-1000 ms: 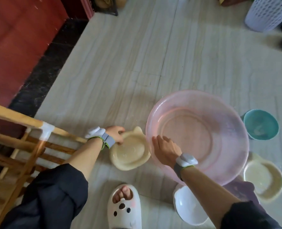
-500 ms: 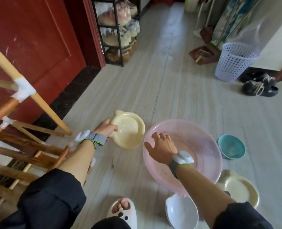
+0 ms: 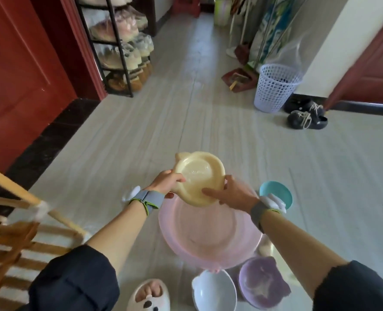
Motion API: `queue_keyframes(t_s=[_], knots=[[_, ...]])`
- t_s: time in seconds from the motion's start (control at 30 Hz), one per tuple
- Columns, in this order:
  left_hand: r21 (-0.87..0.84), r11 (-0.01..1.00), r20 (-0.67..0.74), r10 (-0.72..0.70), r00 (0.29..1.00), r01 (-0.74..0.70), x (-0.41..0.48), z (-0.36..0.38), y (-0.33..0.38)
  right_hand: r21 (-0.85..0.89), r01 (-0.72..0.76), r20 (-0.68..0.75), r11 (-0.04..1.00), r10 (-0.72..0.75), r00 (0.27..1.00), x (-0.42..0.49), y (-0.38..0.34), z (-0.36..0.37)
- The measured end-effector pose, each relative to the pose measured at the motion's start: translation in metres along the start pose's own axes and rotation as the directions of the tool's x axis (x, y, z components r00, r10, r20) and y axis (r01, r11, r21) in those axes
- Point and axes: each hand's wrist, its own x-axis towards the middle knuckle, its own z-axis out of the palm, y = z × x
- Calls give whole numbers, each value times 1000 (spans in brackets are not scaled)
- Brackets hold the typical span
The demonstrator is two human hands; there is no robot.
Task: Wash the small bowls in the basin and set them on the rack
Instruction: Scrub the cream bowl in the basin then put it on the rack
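Two hands grip the yellow bowl point(image 3: 197, 176) over the pink basin's point(image 3: 208, 234) far edge, your left hand point(image 3: 168, 184) and right hand point(image 3: 233, 194) each curled round its rim. Lower it level, then scrub.

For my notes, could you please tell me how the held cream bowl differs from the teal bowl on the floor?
The cream bowl is pale yellow, the teal bowl blue-green. The cream bowl's rim has ear-like bumps; the teal bowl's visible rim is plain. The left hand and right hand hold the cream bowl tilted above the pink basin; the teal bowl sits untouched on the floor. Both are small bowls.
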Motion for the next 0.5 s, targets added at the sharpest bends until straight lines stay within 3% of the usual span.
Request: queue_keyframes(t_s=[0.13, 0.23, 0.37, 0.5], knots=[[71, 995, 85, -78, 993, 72, 22, 39, -35, 341, -125, 0, 932, 133, 991, 24, 64, 41], [105, 989, 121, -117, 986, 104, 28, 52, -56, 429, -125, -88, 894, 179, 980, 29, 90, 70], [161, 973, 131, -186, 974, 164, 46, 61, -89, 329, -171, -117, 929, 220, 969, 41, 117, 95], [214, 958, 136, -223, 965, 191, 61, 65, -107, 109, -218, -57, 970, 225, 973, 55, 132, 101]])
